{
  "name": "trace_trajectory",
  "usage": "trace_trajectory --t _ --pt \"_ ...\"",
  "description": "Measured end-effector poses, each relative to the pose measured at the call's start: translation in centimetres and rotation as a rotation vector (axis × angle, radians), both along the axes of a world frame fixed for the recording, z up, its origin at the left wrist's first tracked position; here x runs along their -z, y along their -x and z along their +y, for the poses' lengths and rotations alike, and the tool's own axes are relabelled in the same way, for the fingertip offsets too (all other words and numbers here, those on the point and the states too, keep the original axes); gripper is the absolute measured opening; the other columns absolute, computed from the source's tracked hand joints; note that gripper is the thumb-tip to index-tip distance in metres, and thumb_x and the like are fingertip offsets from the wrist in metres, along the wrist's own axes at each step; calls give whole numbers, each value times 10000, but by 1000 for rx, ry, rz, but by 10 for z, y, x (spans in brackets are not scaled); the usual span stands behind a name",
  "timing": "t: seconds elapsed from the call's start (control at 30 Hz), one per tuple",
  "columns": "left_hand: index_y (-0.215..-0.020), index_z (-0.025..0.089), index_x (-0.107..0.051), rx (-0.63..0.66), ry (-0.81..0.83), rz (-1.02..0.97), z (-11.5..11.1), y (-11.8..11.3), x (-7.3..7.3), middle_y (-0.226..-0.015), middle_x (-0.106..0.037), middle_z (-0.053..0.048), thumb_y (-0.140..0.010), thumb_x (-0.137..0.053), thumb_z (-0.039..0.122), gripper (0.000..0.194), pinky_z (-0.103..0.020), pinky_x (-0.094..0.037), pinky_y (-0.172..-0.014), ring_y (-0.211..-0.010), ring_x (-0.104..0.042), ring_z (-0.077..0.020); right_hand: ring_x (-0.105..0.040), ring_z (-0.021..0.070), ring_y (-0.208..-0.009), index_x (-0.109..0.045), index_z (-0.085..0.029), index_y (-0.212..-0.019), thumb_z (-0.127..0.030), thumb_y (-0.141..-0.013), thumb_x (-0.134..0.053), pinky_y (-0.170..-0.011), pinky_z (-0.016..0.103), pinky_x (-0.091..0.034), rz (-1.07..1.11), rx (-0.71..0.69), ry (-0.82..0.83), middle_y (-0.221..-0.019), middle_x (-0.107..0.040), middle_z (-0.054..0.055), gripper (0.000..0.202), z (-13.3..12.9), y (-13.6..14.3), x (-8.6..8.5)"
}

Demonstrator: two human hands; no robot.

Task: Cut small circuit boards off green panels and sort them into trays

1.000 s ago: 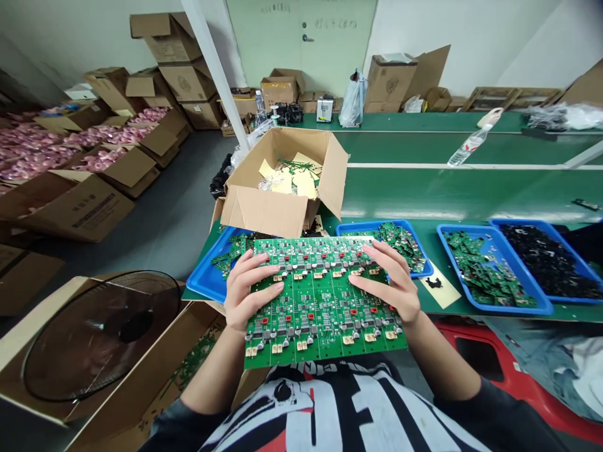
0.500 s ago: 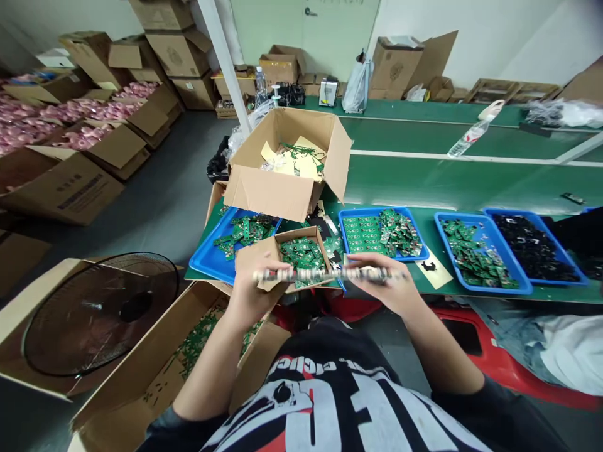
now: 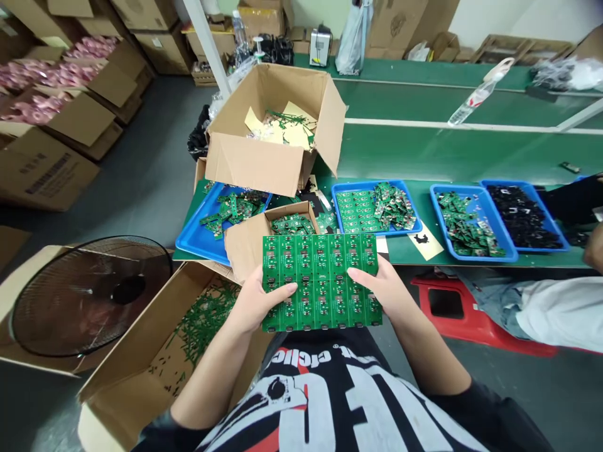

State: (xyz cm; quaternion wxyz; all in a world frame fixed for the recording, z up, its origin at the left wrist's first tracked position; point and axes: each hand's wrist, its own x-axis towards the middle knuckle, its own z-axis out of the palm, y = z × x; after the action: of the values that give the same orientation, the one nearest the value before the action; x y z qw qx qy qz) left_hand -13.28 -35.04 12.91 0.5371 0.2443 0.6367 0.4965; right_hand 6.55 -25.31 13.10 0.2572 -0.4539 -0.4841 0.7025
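Your left hand [image 3: 254,301] and right hand [image 3: 391,292] are clamped on opposite short edges of the green circuit-board panel [image 3: 323,282], thumbs on its face, up in front of your shirt [image 3: 325,389]. Likely light and stiff, but may snap along the lines between units and small parts could shear, so grip edges. Bench [image 3: 400,252] ahead carries blue trays [image 3: 193,235]; fan [image 3: 127,289] and cartons [image 3: 42,169] sit left.

Even light leaves a faint sheen on the green panel [image 3: 400,154]; the circuit board [image 3: 323,285] looks fairly sharp, frame edges stretched.
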Motion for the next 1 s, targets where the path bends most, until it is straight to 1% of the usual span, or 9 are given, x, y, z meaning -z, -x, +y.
trace_trajectory --t 0.1,0.2,0.33,0.43,0.53,0.63,0.73,0.87,1.0 --pt "-973 159 -573 -25 6 34 1 -8 -10 -883 -687 -56 -550 -753 317 486 -309 -540 -603 -756 -649 -233 -621 248 -941 -583 -205 -1030 -386 -628 -708 -782 369 -523 31 -4 10 -1058 -651 60 459 4 -5 -1" --pt "-980 159 -582 -38 -3 38 8 -18 -16 -881 -688 -53 -552 -753 313 486 -313 -542 -621 -762 -651 -232 -622 253 -944 -575 -208 -1054 -377 -632 -708 -779 370 -526 36 -1 24 -1052 -655 59 474 12 -17 -2" --pt "-1012 165 -582 -27 42 34 27 -40 -20 -898 -691 -55 -537 -761 311 527 -325 -544 -620 -782 -653 -247 -614 261 -965 -570 -208 -1074 -389 -639 -699 -768 374 -528 34 4 25 -1065 -651 63 489 26 -41 -1" --pt "-1024 158 -572 -33 101 -1 46 -60 -17 -877 -696 -64 -527 -766 307 554 -359 -546 -649 -775 -657 -252 -609 262 -976 -589 -194 -1037 -390 -632 -700 -780 374 -522 68 40 25 -1071 -649 70 464 39 -60 6" --pt "-1029 160 -562 -12 137 -41 61 -81 -9 -920 -693 -78 -503 -783 269 581 -381 -536 -723 -827 -653 -259 -628 263 -933 -595 -187 -1000 -380 -612 -712 -765 375 -526 102 84 100 -1035 -664 74 449 53 -73 23" --pt "-1035 170 -549 3 129 -33 71 -96 3 -1004 -675 -86 -496 -789 246 595 -394 -520 -775 -903 -636 -267 -647 269 -870 -598 -181 -978 -352 -577 -736 -742 388 -530 147 60 183 -972 -683 76 458 66 -79 44" --pt "-1014 151 -545 -52 147 71 76 -103 15 -1009 -670 -97 -500 -784 252 575 -406 -512 -784 -925 -626 -278 -645 271 -867 -619 -173 -935 -316 -557 -743 -761 396 -517 133 52 154 -944 -689 71 423 77 -80 64" --pt "-945 143 -573 -78 177 195 86 -94 31 -988 -675 -88 -498 -775 239 500 -398 -500 -806 -929 -622 -271 -646 263 -848 -632 -168 -884 -284 -571 -718 -781 402 -497 47 56 82 -908 -694 64 345 89 -68 82" --pt "-910 137 -581 -71 175 232 100 -66 53 -954 -682 -86 -498 -771 230 463 -381 -496 -798 -903 -628 -258 -642 259 -840 -632 -168 -859 -274 -596 -685 -785 404 -483 -37 52 -33 -890 -694 64 289 101 -42 97"
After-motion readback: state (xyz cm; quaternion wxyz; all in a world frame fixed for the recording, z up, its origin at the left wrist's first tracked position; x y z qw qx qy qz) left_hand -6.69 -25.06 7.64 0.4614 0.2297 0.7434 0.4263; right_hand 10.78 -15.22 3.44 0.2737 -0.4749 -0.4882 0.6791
